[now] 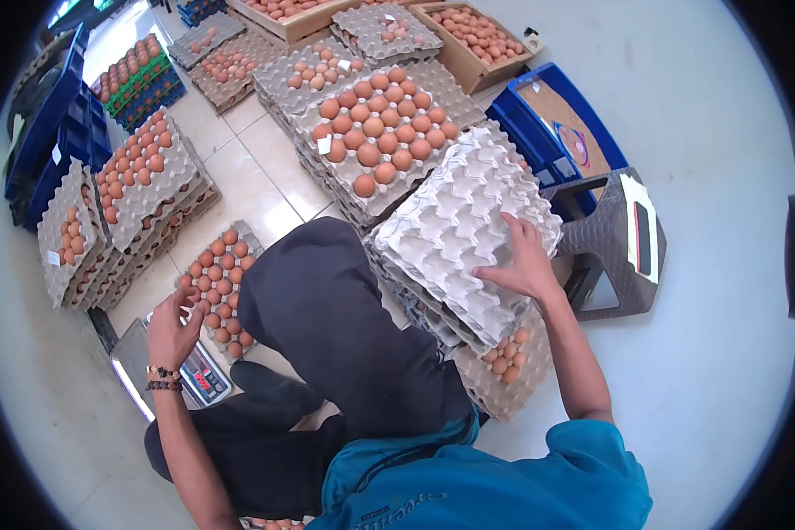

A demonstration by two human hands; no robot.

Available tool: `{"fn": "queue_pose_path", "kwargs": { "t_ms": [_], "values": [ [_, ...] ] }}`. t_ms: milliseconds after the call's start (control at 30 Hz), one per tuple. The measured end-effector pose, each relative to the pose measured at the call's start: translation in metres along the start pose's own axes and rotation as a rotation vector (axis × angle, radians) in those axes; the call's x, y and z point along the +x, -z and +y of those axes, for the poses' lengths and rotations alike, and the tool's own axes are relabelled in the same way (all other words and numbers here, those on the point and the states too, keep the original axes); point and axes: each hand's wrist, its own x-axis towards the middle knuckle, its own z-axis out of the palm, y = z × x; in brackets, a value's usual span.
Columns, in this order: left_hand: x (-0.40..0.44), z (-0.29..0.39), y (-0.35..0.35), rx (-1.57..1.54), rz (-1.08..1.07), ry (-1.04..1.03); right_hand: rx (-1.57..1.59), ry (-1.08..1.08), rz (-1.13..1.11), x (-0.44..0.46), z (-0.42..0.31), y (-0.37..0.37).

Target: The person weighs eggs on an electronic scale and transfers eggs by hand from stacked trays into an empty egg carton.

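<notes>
My right hand (523, 265) rests on top of a stack of empty grey egg trays (450, 225), its thumb and fingers spread over the moulded cups. My left hand (175, 327) is at the left edge of a tray of brown eggs (216, 281) on the floor. Its fingers are curved and apart, close to the eggs, and I see nothing held in them. Just below that hand is a digital scale (205, 380) with a lit red display, partly covered by my wrist. Beneath the empty trays, a partly filled egg tray (505, 358) sticks out.
Tall stacks of egg trays stand ahead (380, 119) and to the left (141, 172). Wooden crates of eggs (477, 40) are at the back. A blue crate (561, 115) and a dark plastic stool (614, 238) are on the right. My bent knee (327, 309) rises between my hands.
</notes>
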Motion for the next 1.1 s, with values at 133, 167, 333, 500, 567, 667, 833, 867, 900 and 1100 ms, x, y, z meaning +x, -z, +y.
{"fn": "queue_pose_path", "kwargs": {
  "t_ms": [133, 167, 333, 500, 567, 667, 833, 867, 900, 1100],
  "values": [
    [-0.002, -0.023, -0.007, 0.017, -0.038, 0.035, -0.082, -0.104, -0.056, 0.005, -0.019, -0.002],
    [-0.003, -0.028, -0.006, 0.018, -0.024, 0.023, -0.095, -0.139, -0.072, 0.007, -0.021, 0.0],
    [-0.012, -0.041, 0.005, 0.017, 0.169, -0.092, -0.074, -0.082, 0.024, 0.012, -0.006, 0.003],
    [-0.028, -0.039, 0.046, -0.115, 0.273, 0.112, -0.037, 0.077, 0.333, 0.011, -0.011, 0.064],
    [-0.03, -0.05, 0.06, -0.166, 0.381, 0.118, 0.079, 0.119, 0.484, 0.018, -0.038, 0.098],
    [-0.044, -0.073, 0.086, -0.284, 0.579, 0.136, 0.204, 0.441, 0.659, 0.046, -0.082, 0.139],
    [-0.058, -0.103, 0.107, -0.593, 0.97, 0.187, -0.022, 0.934, 0.771, 0.069, -0.272, 0.139],
    [-0.062, -0.104, 0.11, -0.628, 0.988, 0.22, -0.003, 1.026, 0.671, 0.063, -0.324, 0.127],
    [-0.066, -0.104, 0.114, -0.663, 1.006, 0.253, 0.118, 1.059, 0.593, 0.066, -0.36, 0.104],
    [-0.076, -0.111, 0.123, -0.798, 1.255, 0.3, -0.042, 1.392, 0.232, 0.073, -0.499, -0.043]
  ]
}}
